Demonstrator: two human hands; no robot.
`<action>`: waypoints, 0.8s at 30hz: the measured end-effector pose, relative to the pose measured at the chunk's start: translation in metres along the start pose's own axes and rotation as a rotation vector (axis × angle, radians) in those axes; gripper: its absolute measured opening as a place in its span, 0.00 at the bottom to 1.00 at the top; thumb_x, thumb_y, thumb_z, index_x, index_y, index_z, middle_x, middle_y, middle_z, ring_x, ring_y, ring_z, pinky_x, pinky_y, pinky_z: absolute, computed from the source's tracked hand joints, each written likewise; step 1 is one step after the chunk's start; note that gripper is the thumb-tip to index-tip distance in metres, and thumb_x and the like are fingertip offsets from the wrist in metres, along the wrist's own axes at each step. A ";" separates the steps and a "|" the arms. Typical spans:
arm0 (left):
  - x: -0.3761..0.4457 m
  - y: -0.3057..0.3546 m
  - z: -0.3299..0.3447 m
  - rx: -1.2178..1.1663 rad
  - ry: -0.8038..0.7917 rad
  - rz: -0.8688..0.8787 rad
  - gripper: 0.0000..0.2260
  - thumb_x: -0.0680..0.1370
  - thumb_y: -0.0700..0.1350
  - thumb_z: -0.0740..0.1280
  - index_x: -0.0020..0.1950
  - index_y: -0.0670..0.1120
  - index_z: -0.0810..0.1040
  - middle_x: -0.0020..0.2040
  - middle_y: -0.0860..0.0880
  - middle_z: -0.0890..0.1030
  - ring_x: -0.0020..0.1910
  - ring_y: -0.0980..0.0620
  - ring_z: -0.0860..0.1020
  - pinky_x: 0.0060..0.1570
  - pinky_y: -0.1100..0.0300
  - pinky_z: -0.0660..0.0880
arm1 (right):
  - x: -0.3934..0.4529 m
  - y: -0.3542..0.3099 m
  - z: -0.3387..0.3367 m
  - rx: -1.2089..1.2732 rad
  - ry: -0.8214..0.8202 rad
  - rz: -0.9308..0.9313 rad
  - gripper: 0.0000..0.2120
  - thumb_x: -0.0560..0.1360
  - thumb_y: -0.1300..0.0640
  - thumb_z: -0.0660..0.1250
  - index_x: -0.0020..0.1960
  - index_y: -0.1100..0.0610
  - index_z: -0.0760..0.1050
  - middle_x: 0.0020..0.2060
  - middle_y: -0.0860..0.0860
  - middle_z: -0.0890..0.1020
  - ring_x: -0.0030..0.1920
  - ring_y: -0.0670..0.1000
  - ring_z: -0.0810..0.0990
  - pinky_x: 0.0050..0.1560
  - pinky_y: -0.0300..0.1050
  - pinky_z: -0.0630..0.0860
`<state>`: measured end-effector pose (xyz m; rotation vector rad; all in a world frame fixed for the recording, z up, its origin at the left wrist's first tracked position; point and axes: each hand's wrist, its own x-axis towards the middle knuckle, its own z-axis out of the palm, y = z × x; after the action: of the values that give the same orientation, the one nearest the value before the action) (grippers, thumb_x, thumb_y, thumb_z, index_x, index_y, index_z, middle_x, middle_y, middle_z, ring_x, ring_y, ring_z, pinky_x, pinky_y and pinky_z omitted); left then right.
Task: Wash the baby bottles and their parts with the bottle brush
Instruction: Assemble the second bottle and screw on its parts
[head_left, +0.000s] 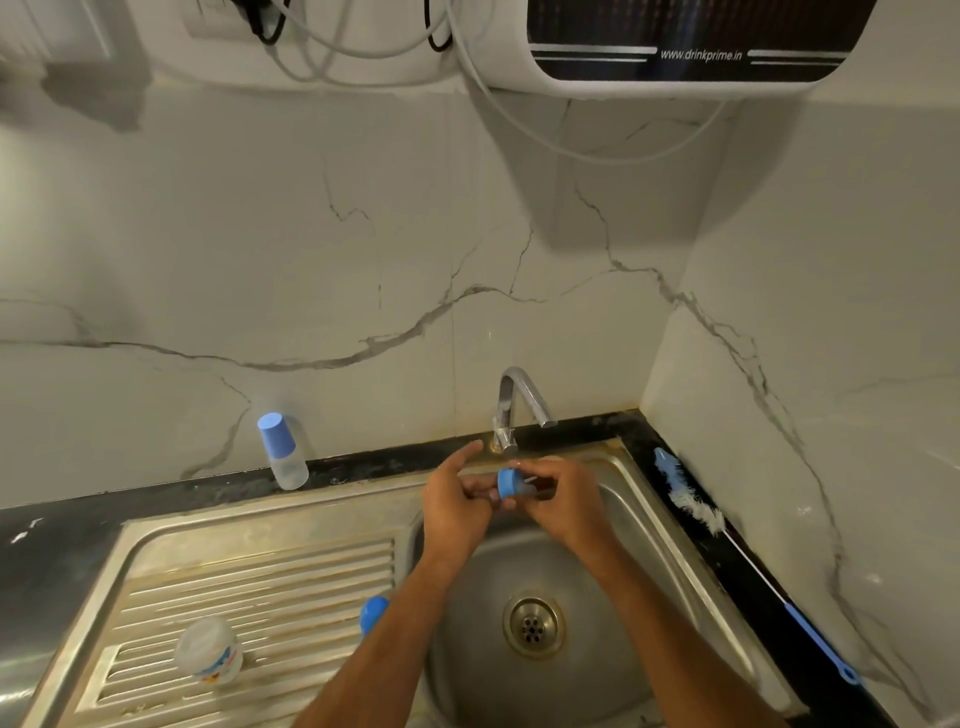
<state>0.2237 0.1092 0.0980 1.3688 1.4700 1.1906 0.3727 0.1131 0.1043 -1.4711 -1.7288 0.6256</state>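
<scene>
- Over the sink (649, 525), a small bottle (524, 486) with a blue collar (505, 482) is held by both hands; right hand (563, 501) fingers are curled round the body, left hand (454, 506) fingers curl at the collar, forefinger extended.
- Step judged: collar being unscrewed, no water seen at the tap (519, 405).
- Brush (691, 499) lies untouched on the right counter; it must be fetched next.
- A second bottle (283, 452) stands by the wall.

blue bottle collar (505, 482) held over sink, brush (691, 501) on counter
</scene>
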 end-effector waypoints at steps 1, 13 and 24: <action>-0.001 0.003 -0.001 -0.091 -0.018 -0.047 0.24 0.76 0.35 0.73 0.70 0.49 0.74 0.41 0.51 0.87 0.46 0.58 0.85 0.56 0.56 0.81 | 0.000 0.000 0.000 0.004 0.008 0.009 0.23 0.68 0.57 0.79 0.62 0.56 0.80 0.54 0.52 0.84 0.45 0.37 0.78 0.46 0.24 0.74; 0.006 0.018 -0.006 -0.450 -0.027 -0.335 0.06 0.75 0.41 0.74 0.52 0.44 0.86 0.45 0.46 0.87 0.45 0.48 0.85 0.44 0.57 0.82 | -0.007 0.002 -0.002 0.067 0.045 0.076 0.15 0.71 0.61 0.75 0.58 0.61 0.81 0.47 0.47 0.83 0.46 0.40 0.82 0.49 0.32 0.79; 0.003 0.029 -0.008 -0.630 -0.339 -0.396 0.10 0.77 0.40 0.71 0.58 0.42 0.84 0.54 0.43 0.86 0.54 0.46 0.85 0.50 0.51 0.83 | 0.001 -0.007 -0.005 -0.088 0.201 -0.066 0.03 0.73 0.65 0.74 0.44 0.57 0.82 0.40 0.46 0.82 0.39 0.38 0.79 0.42 0.24 0.75</action>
<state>0.2232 0.1102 0.1280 0.7550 0.9469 0.9829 0.3724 0.1118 0.1128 -1.4774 -1.6576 0.3580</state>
